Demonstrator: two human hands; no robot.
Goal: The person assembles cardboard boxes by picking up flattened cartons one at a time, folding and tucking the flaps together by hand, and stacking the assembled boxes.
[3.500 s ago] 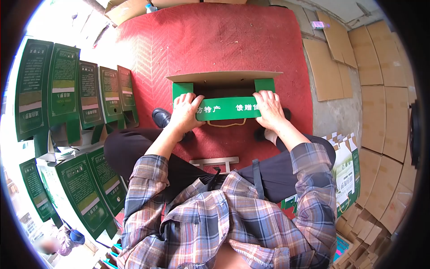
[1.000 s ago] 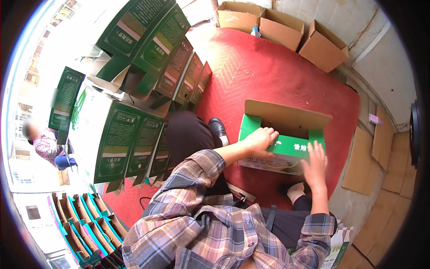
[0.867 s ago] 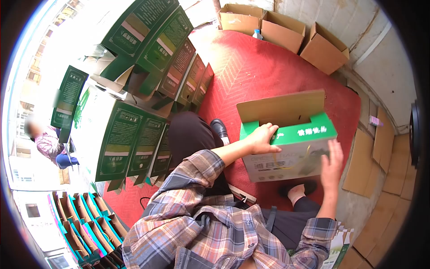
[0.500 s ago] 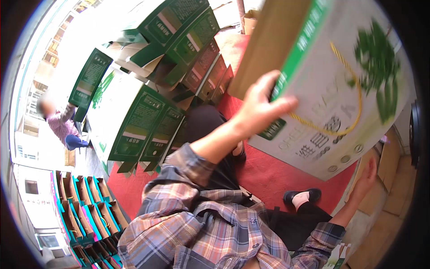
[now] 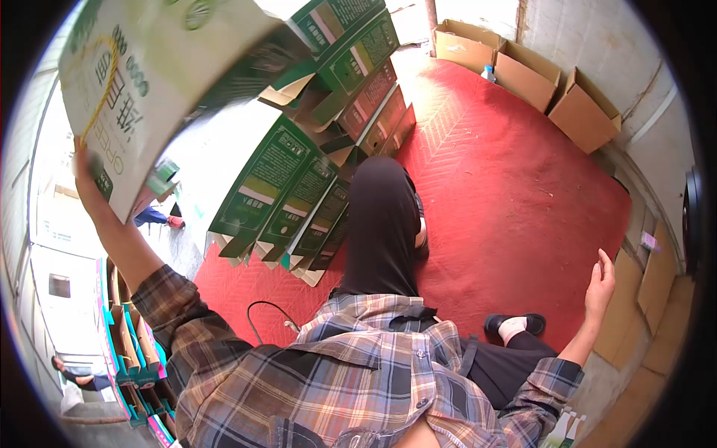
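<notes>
My left hand point(image 5: 91, 183) grips the lower edge of a white and green carton point(image 5: 160, 75) with a yellow rope handle, raised at the upper left. The carton is tilted and covers part of the stacked green boxes behind it. Its fingers are partly hidden at the carton's edge. On the right, my right hand point(image 5: 600, 287) is held over the edge of the red carpet point(image 5: 515, 216), its fingers extended and nothing in them. Stacked green boxes point(image 5: 287, 183) stand to the left of my bent knee.
Open brown cartons point(image 5: 586, 110) line the back wall beside a small bottle point(image 5: 488, 73). Flat cardboard point(image 5: 620, 306) lies at the right. Teal-edged boxes point(image 5: 127, 343) stand at the lower left. A person's leg point(image 5: 153, 216) shows behind the raised carton.
The carton has gone from the carpet in front of me to the upper left in my left hand. My right hand has come off it and stays at the right. The view has turned left.
</notes>
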